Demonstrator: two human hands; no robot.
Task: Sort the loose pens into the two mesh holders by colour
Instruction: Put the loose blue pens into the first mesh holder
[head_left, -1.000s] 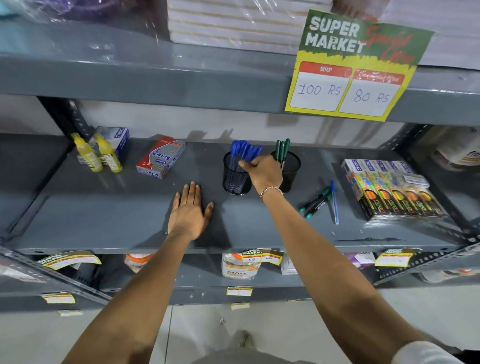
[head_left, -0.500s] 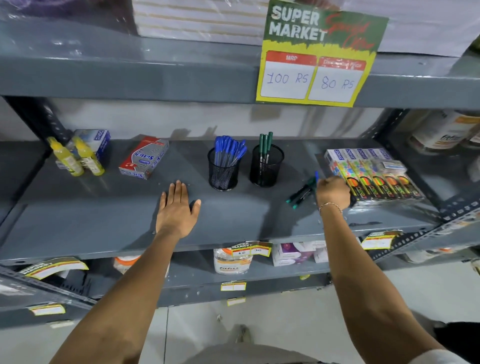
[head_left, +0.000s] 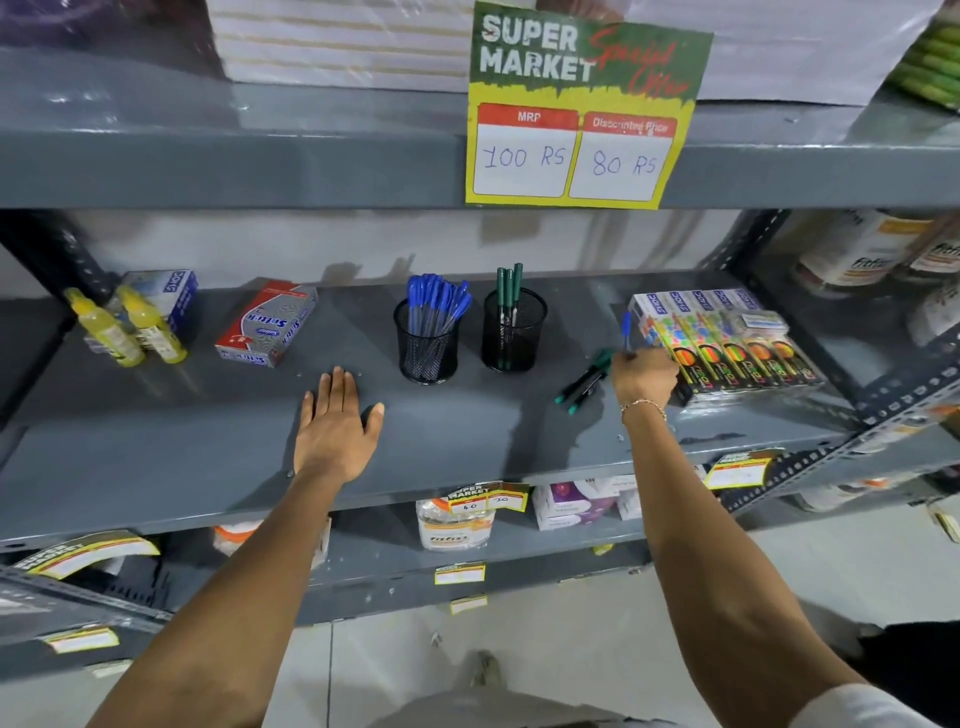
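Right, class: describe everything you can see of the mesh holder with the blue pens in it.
The left mesh holder is a round, black cup of what looks like wire mesh, standing upright on the grey shelf. It holds a bunch of blue pens, their caps fanning above the rim. The green-pen holder stands apart on its right. Neither hand touches it.

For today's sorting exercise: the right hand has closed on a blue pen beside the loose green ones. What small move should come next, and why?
Probably carry the blue pen in the right hand to the left mesh holder, since that one holds only blue pens, while the right mesh holder holds green.
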